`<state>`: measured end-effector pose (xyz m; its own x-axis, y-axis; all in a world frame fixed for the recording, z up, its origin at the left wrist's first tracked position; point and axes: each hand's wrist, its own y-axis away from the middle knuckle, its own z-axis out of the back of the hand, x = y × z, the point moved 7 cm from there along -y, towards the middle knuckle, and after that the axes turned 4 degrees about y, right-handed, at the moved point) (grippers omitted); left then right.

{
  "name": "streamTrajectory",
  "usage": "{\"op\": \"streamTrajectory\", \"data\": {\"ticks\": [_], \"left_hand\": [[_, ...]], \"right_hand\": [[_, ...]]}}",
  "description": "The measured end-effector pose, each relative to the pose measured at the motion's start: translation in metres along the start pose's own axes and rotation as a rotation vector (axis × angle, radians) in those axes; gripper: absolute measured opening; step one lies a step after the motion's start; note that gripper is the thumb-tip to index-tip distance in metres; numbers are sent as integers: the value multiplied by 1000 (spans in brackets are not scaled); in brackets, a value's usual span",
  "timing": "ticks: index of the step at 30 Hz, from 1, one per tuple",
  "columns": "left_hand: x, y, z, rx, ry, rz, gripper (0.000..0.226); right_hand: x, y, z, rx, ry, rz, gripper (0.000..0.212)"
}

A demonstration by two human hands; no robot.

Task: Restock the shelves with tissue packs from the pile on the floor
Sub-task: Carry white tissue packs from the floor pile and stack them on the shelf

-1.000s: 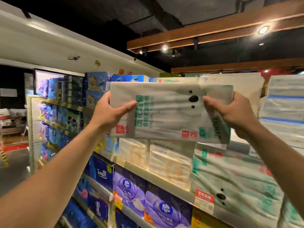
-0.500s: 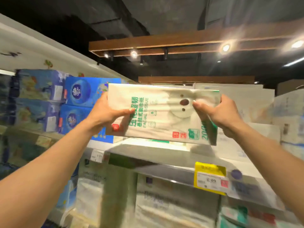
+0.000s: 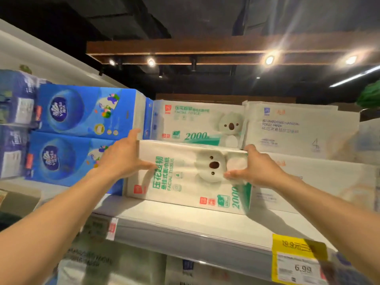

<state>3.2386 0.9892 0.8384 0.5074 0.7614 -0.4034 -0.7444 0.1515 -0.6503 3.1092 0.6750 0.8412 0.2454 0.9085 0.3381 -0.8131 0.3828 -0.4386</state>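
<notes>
Both arms are stretched up to the top shelf [image 3: 181, 218], and between them is a white tissue pack [image 3: 185, 182] with green lettering and a koala face printed on its front. Its lower edge looks to be down on the shelf board, well back from the lip, though I can't quite swear it is touching.

The left hand [image 3: 123, 159] grips the pack's left end: the thumb lies flat across the front beside the green characters, and the fingers reach up past the top corner, out of sight behind it. The right hand [image 3: 257, 167] holds the pack's right end, thumb pressed on the front just beside the koala's face and fingers hooked over the top edge. Neither hand is wide open; both are curled round the wrapper.

Right behind and above the pack sits a second koala pack [image 3: 195, 122]. To the pack's left, two blue packs [image 3: 82, 114] are stacked one on the other. To its right are white toilet paper packs [image 3: 298, 126]. Below the pack and to the right, a yellow price tag [image 3: 296, 262] hangs on the shelf's front rail.
</notes>
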Motion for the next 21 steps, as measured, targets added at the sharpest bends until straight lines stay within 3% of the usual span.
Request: {"op": "streamTrajectory", "data": {"ticks": [2,5,9,15,21], "left_hand": [[-3,2,-5,32,-173,-37,111],[-24,8,-12,-102,-416,-206,108],[-42,-3,-35,-12,-434,-356,112],[-38,-12,-60,29,-369,-364,114],[-25,-13,-54,229,-234,-313,118]], "right_hand": [[6,-3,-4,31,141,13,106],[21,-10,-1,-99,546,76,98],[45,-17,-17,-179,767,171,90],[38,-13,-35,-139,718,163,102],[49,37,5,-113,499,266,75]]}}
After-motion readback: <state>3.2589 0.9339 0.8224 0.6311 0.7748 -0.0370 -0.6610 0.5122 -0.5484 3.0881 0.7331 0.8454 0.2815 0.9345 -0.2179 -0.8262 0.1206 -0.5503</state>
